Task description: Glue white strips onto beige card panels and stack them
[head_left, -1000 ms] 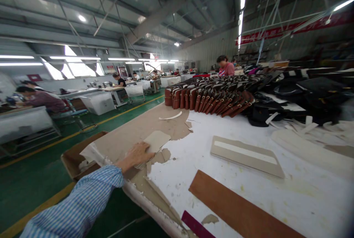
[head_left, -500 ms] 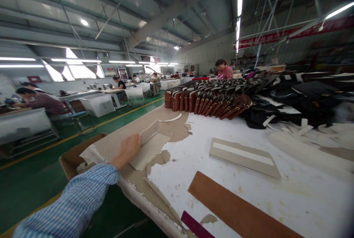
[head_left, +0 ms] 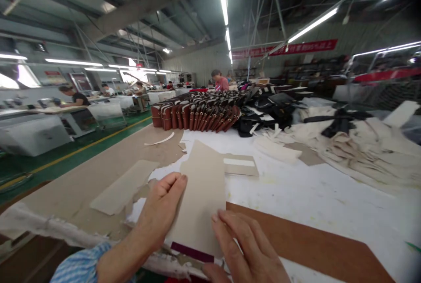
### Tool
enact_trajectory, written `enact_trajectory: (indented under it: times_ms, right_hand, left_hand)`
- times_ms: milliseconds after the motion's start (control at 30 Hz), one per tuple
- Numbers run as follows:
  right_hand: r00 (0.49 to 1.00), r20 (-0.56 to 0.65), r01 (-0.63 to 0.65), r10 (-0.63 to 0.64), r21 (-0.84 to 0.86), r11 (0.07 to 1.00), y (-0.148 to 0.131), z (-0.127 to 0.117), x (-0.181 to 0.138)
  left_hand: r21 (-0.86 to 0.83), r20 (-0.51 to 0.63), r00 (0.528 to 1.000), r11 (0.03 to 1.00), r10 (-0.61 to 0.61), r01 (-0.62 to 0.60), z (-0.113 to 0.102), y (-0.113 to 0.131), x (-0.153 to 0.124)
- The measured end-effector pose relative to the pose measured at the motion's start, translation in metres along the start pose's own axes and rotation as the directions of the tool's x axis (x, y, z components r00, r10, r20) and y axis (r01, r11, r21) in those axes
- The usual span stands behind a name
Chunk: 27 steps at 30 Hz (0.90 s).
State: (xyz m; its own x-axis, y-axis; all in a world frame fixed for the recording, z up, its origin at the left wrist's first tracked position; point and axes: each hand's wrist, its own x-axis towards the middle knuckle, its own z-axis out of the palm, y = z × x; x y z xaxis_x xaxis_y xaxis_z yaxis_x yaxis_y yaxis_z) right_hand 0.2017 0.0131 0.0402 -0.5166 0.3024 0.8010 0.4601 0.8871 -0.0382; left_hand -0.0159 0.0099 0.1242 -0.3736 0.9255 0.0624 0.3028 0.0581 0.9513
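Observation:
A flat beige board (head_left: 204,195) stands tilted above the table's near edge, in the middle of the head view. My left hand (head_left: 161,210) is closed on its left edge, thumb on the near face. At the board's lower right edge is my right hand (head_left: 250,248), fingers stretched and thumb apart; the fingertips meet that edge. Below the board shows a dark purple strip (head_left: 192,252). A long brown strip (head_left: 305,241) lies on the table to the right, partly behind my right hand. Beyond the board, partly covered by it, lies a beige panel with a white stripe (head_left: 241,161).
Brown bags (head_left: 194,114) stand in a row on the far part of the table, with black pieces (head_left: 263,112) beside them. Cream scraps (head_left: 358,143) heap at the right. A beige sheet (head_left: 126,186) lies at the left. A co-worker (head_left: 220,80) is behind the bags.
My left hand has moved from the table's left side to the middle, and now holds the beige board up. My right hand has come into view. The camera has turned right.

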Motion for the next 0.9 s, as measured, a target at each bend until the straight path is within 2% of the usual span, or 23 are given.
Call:
enact_trajectory:
  times_ms: [67,100,167,200,233,267,300,333,367,400,467,567,667,733,767,800,833,900]
  right_hand:
    - [1.0,-0.023,0.002,-0.004,-0.097,0.995,0.003,0.0,-0.001]
    - [0.998,-0.043,-0.05,0.046,-0.097,0.994,0.005,-0.004,-0.004]
    - [0.961,-0.105,-0.256,0.255,0.005,0.967,0.009,-0.018,-0.012]
    - [0.897,-0.116,-0.417,0.426,0.094,0.904,0.011,-0.027,-0.016]
    - [0.787,-0.094,-0.586,0.609,0.196,0.787,0.013,-0.036,-0.019]
    - [0.636,-0.044,-0.728,0.771,0.299,0.617,0.014,-0.045,-0.023]
    - [0.48,0.025,-0.808,0.877,0.401,0.431,0.016,-0.051,-0.027]
    - [0.352,0.107,-0.828,0.93,0.498,0.257,0.018,-0.057,-0.03]
    - [0.259,0.189,-0.805,0.947,0.585,0.103,0.021,-0.061,-0.035]
    - [0.199,0.259,-0.753,0.945,0.658,-0.022,0.023,-0.064,-0.039]
    - [0.126,0.351,-0.635,0.928,0.747,-0.196,0.027,-0.066,-0.049]
    - [0.041,0.401,-0.519,0.915,0.791,-0.324,0.029,-0.066,-0.066]
    - [0.02,0.399,-0.484,0.917,0.806,-0.341,0.027,-0.067,-0.077]
    - [0.051,0.398,-0.515,0.916,0.796,-0.317,0.023,-0.07,-0.079]
    - [0.083,0.401,-0.55,0.912,0.782,-0.294,0.021,-0.072,-0.078]
    - [0.134,0.396,-0.6,0.908,0.762,-0.244,0.018,-0.074,-0.076]
    - [0.211,0.377,-0.661,0.902,0.735,-0.152,0.015,-0.076,-0.074]
    - [0.425,0.31,-0.754,0.85,0.641,0.143,0.009,-0.079,-0.069]
  left_hand:
    - [-0.219,0.103,0.993,0.972,-0.061,0.082,0.022,0.009,-0.009]
    - [-0.31,0.147,0.987,0.945,-0.058,0.102,0.03,0.014,-0.012]
    - [-0.415,0.216,0.976,0.907,0.019,0.074,0.042,0.02,-0.015]
    - [-0.432,0.244,0.967,0.901,0.073,0.04,0.045,0.02,-0.017]
    - [-0.421,0.268,0.956,0.907,0.121,0.003,0.048,0.017,-0.017]
    - [-0.385,0.287,0.946,0.922,0.151,-0.031,0.05,0.012,-0.018]
    - [-0.332,0.296,0.941,0.942,0.163,-0.058,0.051,0.005,-0.018]
    - [-0.269,0.296,0.941,0.96,0.163,-0.082,0.051,-0.004,-0.018]
    - [-0.203,0.295,0.942,0.974,0.157,-0.098,0.051,-0.015,-0.018]
    - [-0.143,0.291,0.945,0.983,0.149,-0.111,0.051,-0.027,-0.018]
    - [-0.048,0.291,0.947,0.991,0.133,-0.124,0.051,-0.049,-0.019]
    - [0.028,0.289,0.949,0.99,0.128,-0.142,0.054,-0.071,-0.025]
    - [0.036,0.336,0.927,0.981,0.166,-0.189,0.064,-0.074,-0.038]
    - [0.015,0.383,0.899,0.971,0.214,-0.237,0.074,-0.068,-0.047]
    - [-0.012,0.407,0.882,0.967,0.236,-0.253,0.079,-0.063,-0.052]
    - [-0.05,0.442,0.862,0.966,0.25,-0.254,0.084,-0.057,-0.057]
    - [-0.098,0.479,0.842,0.968,0.249,-0.231,0.089,-0.051,-0.061]
    - [-0.199,0.558,0.805,0.974,0.203,-0.108,0.098,-0.04,-0.07]
